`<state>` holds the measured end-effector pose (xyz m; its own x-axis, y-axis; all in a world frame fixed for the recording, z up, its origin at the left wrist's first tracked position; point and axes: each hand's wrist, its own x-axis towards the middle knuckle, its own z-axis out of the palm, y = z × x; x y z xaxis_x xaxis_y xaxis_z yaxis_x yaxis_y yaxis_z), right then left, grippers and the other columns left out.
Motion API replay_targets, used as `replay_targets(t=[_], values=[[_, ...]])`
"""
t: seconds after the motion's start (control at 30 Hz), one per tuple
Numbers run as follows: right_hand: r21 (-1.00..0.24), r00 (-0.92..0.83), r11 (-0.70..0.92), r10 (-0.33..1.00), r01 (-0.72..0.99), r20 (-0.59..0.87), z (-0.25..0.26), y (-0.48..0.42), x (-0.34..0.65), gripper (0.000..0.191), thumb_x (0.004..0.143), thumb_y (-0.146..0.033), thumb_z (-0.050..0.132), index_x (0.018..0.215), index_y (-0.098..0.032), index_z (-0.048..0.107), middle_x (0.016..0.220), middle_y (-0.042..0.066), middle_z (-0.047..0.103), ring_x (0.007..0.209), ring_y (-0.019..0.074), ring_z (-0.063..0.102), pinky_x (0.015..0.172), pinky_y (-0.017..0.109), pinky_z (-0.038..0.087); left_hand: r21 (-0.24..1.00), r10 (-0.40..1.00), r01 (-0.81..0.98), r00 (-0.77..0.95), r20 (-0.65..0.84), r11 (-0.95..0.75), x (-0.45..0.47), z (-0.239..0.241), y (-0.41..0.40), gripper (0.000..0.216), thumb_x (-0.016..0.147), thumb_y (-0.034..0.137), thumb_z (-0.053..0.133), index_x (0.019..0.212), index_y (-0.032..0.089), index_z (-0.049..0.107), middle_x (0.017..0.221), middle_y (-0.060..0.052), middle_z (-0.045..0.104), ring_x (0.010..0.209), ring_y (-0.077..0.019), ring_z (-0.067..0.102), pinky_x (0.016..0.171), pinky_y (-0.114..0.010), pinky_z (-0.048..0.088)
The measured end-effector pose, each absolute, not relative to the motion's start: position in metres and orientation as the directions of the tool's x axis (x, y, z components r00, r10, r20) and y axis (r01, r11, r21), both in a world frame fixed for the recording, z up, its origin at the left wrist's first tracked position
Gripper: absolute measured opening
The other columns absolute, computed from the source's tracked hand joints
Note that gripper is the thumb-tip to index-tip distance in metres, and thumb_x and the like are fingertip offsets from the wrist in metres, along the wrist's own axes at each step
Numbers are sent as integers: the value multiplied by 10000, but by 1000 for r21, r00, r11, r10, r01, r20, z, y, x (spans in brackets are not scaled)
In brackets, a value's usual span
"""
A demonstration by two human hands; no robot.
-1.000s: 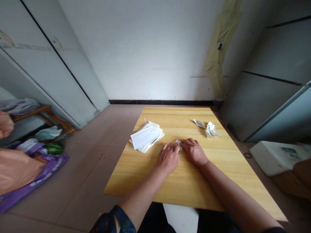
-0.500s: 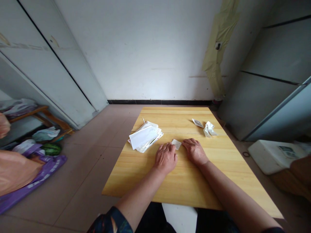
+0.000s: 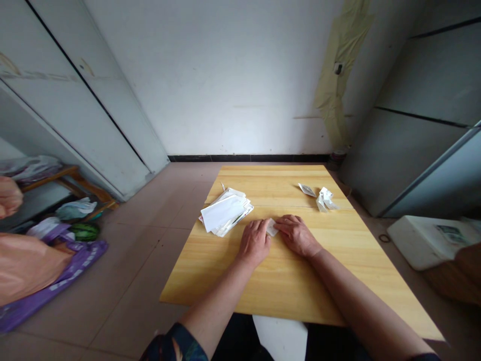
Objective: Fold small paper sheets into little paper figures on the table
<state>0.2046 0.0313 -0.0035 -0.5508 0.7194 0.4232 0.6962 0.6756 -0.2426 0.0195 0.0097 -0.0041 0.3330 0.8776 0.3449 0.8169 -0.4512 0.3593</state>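
Observation:
A small folded piece of white paper lies on the wooden table between my hands. My left hand rests at its left edge, fingers close together and pressing on it. From the right, my right hand touches the paper's edge with its fingertips, the fingers bent and held together. To the left of my left hand is a loose stack of white paper sheets. Beyond my right hand lie a flat folded paper piece and a crumpled-looking folded white paper.
A white wall stands behind the table. Grey cabinet doors are at the left, near a watermelon and a purple bag on the floor. At the right are a grey refrigerator and a white box.
My right hand has moved slightly left onto the small paper, which now shows less between my hands. My left hand has shifted a little. The stack and other folded papers stay put.

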Motion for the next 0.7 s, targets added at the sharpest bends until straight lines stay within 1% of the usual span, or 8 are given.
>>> replay_targets(t=[0.07,0.27,0.33,0.43,0.5,0.57,0.7], values=[[-236,-560,679,717,695,415,-2,30,203,285,875,-160,494,1087,-213,677,1092,93,668,1022,233,536,893,400,414,353,891,834,313,329,-423,20,-3,10,467,792,139,514,1254,197,482,1208,-86,568,1108,-239,503,974,-400,411],[-216,-558,663,731,717,393,-2,28,201,281,905,-255,496,1132,-195,651,1075,115,649,1007,233,525,882,393,408,300,932,894,263,250,-333,21,2,9,443,791,174,513,1231,220,539,1325,-81,504,1173,-261,459,1002,-435,371],[-210,-562,664,731,718,387,-1,27,200,303,904,-305,505,1155,-196,636,1086,119,640,1011,236,521,881,395,402,301,930,891,272,247,-341,21,2,9,434,788,182,516,1218,224,554,1323,-73,516,1186,-260,449,1010,-437,363],[-198,-566,658,737,727,370,2,26,199,406,884,-397,533,1227,-187,585,1148,131,610,1043,255,504,882,407,393,314,919,875,291,266,-368,20,2,10,433,777,163,513,1203,218,570,1306,-71,539,1190,-256,451,1011,-438,363],[-192,-565,648,747,737,351,3,26,197,451,869,-449,543,1236,-189,578,1158,130,604,1051,264,497,884,414,384,329,912,863,300,278,-384,19,2,10,434,767,145,515,1189,216,582,1293,-72,552,1181,-259,465,1008,-447,366],[-192,-558,635,759,749,336,4,26,195,436,871,-459,539,1214,-197,595,1132,122,614,1039,260,498,883,411,377,352,907,847,308,286,-399,18,1,11,455,753,122,518,1194,218,579,1275,-68,568,1165,-251,483,1012,-445,365],[-202,-556,629,767,751,321,7,25,193,371,873,-422,550,1160,-200,629,1082,112,625,1010,242,504,876,392,377,378,901,828,316,298,-415,17,2,11,519,728,96,523,1231,220,550,1259,-61,584,1156,-241,495,1015,-428,365]])
